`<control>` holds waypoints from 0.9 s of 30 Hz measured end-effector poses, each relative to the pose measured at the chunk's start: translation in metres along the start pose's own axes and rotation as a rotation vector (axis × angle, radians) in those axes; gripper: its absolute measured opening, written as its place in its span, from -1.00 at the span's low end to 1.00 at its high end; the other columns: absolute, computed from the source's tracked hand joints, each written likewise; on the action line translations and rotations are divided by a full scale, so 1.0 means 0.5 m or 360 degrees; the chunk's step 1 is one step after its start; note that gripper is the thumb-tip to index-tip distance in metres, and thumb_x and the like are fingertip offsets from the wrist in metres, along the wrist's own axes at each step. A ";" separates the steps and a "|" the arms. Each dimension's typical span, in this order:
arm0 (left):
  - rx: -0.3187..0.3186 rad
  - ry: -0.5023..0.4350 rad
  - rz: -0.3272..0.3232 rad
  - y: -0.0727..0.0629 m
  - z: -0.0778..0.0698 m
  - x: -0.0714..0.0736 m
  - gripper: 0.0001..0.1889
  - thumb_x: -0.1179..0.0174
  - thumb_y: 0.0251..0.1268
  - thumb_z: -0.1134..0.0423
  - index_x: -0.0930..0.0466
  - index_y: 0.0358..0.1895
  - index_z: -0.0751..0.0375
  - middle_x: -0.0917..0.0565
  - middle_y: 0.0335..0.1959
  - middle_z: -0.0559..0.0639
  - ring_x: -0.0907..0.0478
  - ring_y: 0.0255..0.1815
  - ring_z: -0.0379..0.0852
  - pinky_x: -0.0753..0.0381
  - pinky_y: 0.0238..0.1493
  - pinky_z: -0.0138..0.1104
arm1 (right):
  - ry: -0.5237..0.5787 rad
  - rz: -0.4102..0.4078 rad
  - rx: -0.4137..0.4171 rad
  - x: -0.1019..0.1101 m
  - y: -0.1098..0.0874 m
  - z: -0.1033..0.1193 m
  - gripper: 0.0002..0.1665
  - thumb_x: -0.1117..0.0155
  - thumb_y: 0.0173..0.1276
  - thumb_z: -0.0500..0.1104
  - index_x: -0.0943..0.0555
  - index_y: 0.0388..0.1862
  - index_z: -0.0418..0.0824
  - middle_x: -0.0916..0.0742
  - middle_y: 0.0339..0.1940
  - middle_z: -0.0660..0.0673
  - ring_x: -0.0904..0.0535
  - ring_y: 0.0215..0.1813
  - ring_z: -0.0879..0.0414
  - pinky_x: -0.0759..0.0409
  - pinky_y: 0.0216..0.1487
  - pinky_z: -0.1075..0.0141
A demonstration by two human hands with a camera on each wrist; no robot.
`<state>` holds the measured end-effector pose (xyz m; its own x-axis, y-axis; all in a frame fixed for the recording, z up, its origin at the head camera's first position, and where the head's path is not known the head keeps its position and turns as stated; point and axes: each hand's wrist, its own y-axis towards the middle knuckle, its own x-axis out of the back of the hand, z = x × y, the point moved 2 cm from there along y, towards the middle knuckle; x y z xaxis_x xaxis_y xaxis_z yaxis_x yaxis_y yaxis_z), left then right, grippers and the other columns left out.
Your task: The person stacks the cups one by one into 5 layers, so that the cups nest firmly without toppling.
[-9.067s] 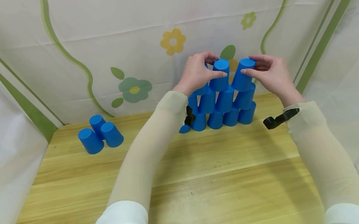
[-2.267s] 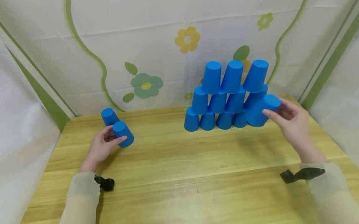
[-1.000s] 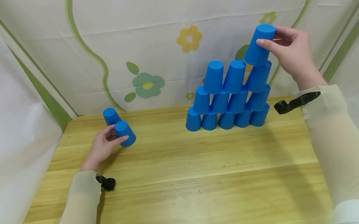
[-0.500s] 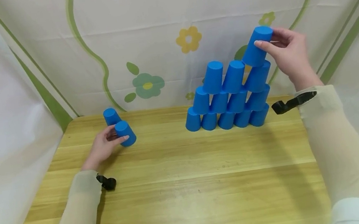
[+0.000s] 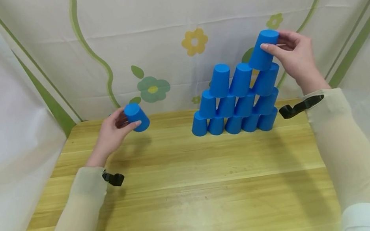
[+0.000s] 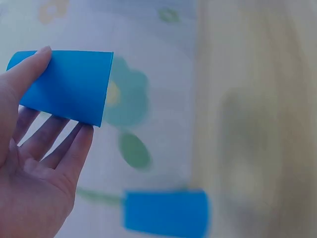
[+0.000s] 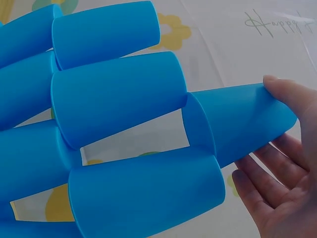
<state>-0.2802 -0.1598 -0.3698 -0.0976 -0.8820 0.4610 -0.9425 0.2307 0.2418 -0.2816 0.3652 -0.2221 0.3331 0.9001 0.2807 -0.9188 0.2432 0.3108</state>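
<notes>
In the head view my left hand [image 5: 113, 132] grips an upside-down blue cup [image 5: 138, 117], raised over the table's left part. The left wrist view shows thumb and fingers on opposite sides of this cup [image 6: 67, 84]. My right hand [image 5: 295, 55] pinches another inverted blue cup [image 5: 264, 51] at the top right of a cup pyramid [image 5: 230, 104]. Seen from the right wrist, the rim of that cup [image 7: 242, 119] sits right at the bases of two cups in the row below. That pyramid has three full rows of inverted blue cups.
One more blue cup [image 6: 166, 213] stands on the table behind my left hand, mostly hidden in the head view. The wooden table [image 5: 199, 209] meets a flower-printed cloth wall [image 5: 161, 55] close behind the pyramid. Cloth also hangs at both sides.
My left hand has lifted its cup off the table, up and slightly right. The right hand, having brought its cup from table level to the pyramid's top, has shifted slightly left and down.
</notes>
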 end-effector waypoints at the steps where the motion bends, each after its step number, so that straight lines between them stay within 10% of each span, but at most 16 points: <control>1: -0.0030 -0.0007 0.0010 0.007 -0.018 -0.004 -0.31 -0.39 0.33 -0.07 -0.42 0.45 0.09 -0.56 0.29 0.15 -0.51 0.28 0.15 -0.52 0.26 0.08 | 0.0002 0.0000 0.0002 0.000 0.000 -0.001 -0.27 -0.52 0.28 0.07 -0.56 0.41 -0.05 -0.70 0.18 0.00 -0.58 0.18 0.14 -0.40 0.39 0.29; 13: -0.0441 -0.0202 -0.0058 0.078 -0.254 -0.096 -0.44 -0.35 0.40 0.27 -0.45 0.41 0.24 -0.61 0.20 0.18 -0.58 0.18 0.08 -0.56 0.24 -0.13 | -0.0053 0.0020 -0.0014 0.006 -0.009 -0.013 -0.24 -0.49 0.31 0.09 -0.51 0.45 -0.04 -0.65 0.30 -0.03 -0.57 0.26 0.11 -0.37 0.43 0.24; 27: -0.0483 -0.0153 -0.0003 0.203 -0.408 -0.185 -0.35 -0.37 0.34 -0.07 -0.43 0.45 -0.03 -0.61 0.24 -0.09 -0.61 0.13 -0.16 -0.60 0.15 -0.29 | -0.0116 0.0077 -0.0007 0.003 -0.030 -0.019 -0.17 -0.45 0.34 0.12 -0.40 0.54 0.01 -0.55 0.43 -0.07 -0.45 0.42 0.01 -0.30 0.48 0.15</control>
<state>-0.3017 0.0293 -0.2136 -0.1393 -0.9141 0.3809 -0.8058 0.3282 0.4929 -0.2696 0.3663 -0.2348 0.3026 0.8823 0.3604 -0.9351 0.2017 0.2912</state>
